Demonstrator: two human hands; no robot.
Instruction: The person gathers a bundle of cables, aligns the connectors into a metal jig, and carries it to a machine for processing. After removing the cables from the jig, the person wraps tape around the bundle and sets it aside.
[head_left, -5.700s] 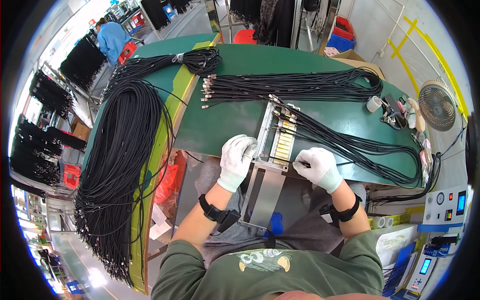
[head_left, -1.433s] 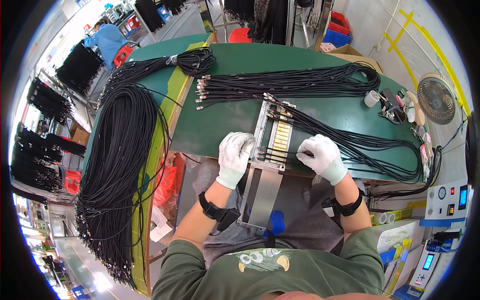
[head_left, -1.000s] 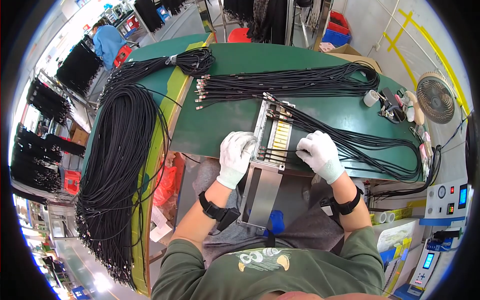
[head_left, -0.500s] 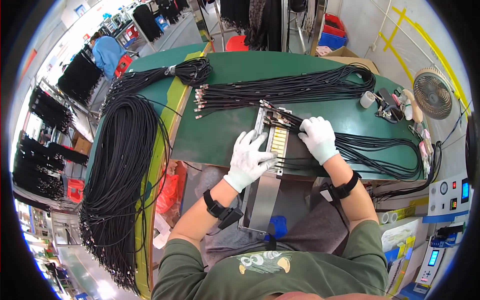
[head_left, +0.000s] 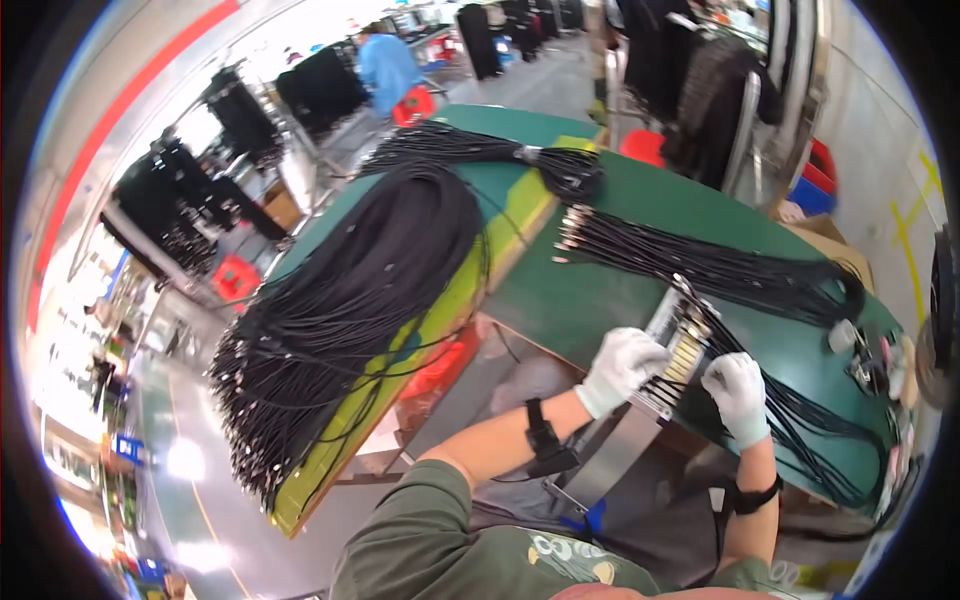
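My gloved left hand (head_left: 625, 370) is at the left edge of a metal fixture (head_left: 655, 402) with a row of yellow blocks (head_left: 685, 355). Its fingers are pressed together there; what they pinch is hidden. Across the fixture, my gloved right hand (head_left: 737, 398) is closed, its curled fingers on a black cable running from the fixture's near end. Several black cables (head_left: 735, 340) lie over the fixture's far end, pass behind the right hand, and loop (head_left: 835, 460) to the right.
A big heap of black cables (head_left: 380, 260) covers the left table, beside a yellow-green strip (head_left: 400, 395). A tied bundle (head_left: 570, 172) and another cable bundle (head_left: 700, 265) lie farther back. Small tools (head_left: 868, 370) lie at right. A person in blue (head_left: 388, 70) sits far off.
The view has swung to the left, so the table and hands appear farther right and tilted. My left hand's fingers, spread before, are drawn together; the right hand has come nearer the fixture's near end.
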